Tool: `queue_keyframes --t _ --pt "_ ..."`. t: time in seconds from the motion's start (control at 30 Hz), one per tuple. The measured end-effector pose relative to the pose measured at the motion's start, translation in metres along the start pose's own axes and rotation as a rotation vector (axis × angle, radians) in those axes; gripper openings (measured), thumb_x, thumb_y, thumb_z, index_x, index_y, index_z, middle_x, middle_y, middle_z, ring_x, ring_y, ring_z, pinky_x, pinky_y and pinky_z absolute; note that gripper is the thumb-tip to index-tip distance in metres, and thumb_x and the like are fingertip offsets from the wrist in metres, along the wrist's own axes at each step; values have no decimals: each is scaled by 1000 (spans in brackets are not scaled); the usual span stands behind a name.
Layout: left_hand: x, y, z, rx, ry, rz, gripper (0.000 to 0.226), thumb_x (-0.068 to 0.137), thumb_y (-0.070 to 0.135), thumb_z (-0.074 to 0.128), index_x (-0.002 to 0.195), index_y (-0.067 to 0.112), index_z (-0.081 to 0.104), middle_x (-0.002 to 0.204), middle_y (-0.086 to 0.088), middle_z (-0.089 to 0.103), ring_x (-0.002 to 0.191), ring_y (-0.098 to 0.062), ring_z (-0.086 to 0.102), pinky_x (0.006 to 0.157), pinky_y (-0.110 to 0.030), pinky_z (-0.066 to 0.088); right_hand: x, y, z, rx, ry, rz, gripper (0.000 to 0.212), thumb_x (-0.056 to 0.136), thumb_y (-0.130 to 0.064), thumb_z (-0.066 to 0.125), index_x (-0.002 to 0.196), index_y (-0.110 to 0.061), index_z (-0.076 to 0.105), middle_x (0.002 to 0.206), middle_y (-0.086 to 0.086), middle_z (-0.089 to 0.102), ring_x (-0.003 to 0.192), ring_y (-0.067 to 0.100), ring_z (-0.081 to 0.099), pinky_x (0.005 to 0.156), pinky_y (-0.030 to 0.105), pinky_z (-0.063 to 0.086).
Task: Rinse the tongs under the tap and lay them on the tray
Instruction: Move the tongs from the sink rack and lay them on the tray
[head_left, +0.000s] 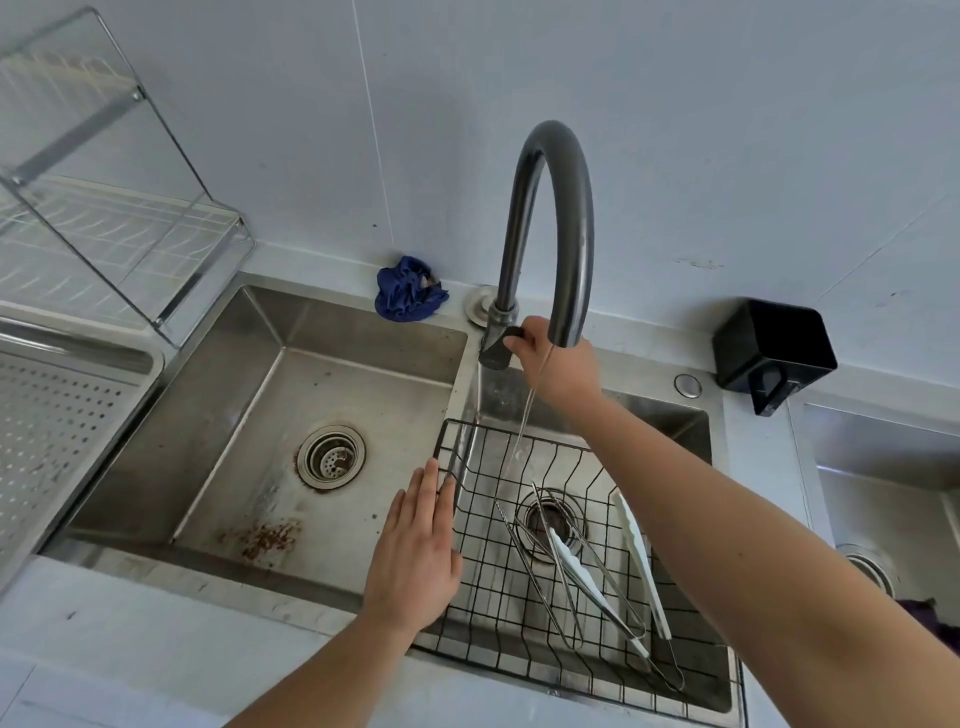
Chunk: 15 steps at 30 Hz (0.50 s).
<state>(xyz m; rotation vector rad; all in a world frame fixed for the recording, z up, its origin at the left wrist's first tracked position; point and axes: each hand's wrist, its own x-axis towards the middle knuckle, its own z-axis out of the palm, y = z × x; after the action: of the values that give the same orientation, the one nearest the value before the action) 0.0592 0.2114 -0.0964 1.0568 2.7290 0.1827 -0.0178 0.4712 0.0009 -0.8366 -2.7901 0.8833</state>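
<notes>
Several metal tongs (587, 577) with white tips lie in a black wire basket (483, 587) set in the right sink basin. A dark arched tap (550, 208) rises behind the sink, and thin streams of water fall from it into the basket. My right hand (556, 358) is closed on the tap's handle (506, 343) at its base. My left hand (415, 551) lies flat with fingers straight, touching the basket's left rim and holding nothing. A perforated steel tray (57, 415) sits at the far left.
The left sink basin (291, 415) has a round drain and rust stains. A glass-and-wire dish rack (104, 208) stands at the back left. A blue cloth (408, 288) lies behind the sink. A black holder (774, 353) hangs at the right, with another sink beyond it.
</notes>
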Motion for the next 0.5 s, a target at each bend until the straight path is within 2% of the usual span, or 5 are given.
queue_keyframes --t 0.07,0.2,0.37,0.5 --pt "0 0 -1 4 -6 -2 91 81 31 69 156 4 25 167 -21 14 152 -34 24 119 -49 35 1 -1 -1 45 0 9 26 99 -42 56 81 -24 57 70 -7 57 62 13 57 53 24 41" --pt "0 1 -2 10 -5 -3 90 82 30 67 157 4 24 167 -20 12 153 -33 22 119 -49 34 1 -2 -3 58 -3 1 25 99 -40 56 80 -24 58 68 -8 55 63 10 54 52 25 36" --pt "-1 2 -3 7 -3 -8 89 84 29 66 157 5 23 168 -20 10 153 -33 21 120 -49 33 1 -6 -8 88 -31 21 25 99 -40 57 92 -18 65 82 3 68 77 25 65 67 36 55" --pt "0 2 -3 12 3 -6 85 85 29 63 157 5 23 168 -20 11 153 -33 21 119 -49 34 -4 -9 -12 123 -46 30 26 99 -38 57 92 -15 67 84 7 70 79 28 69 75 44 60"
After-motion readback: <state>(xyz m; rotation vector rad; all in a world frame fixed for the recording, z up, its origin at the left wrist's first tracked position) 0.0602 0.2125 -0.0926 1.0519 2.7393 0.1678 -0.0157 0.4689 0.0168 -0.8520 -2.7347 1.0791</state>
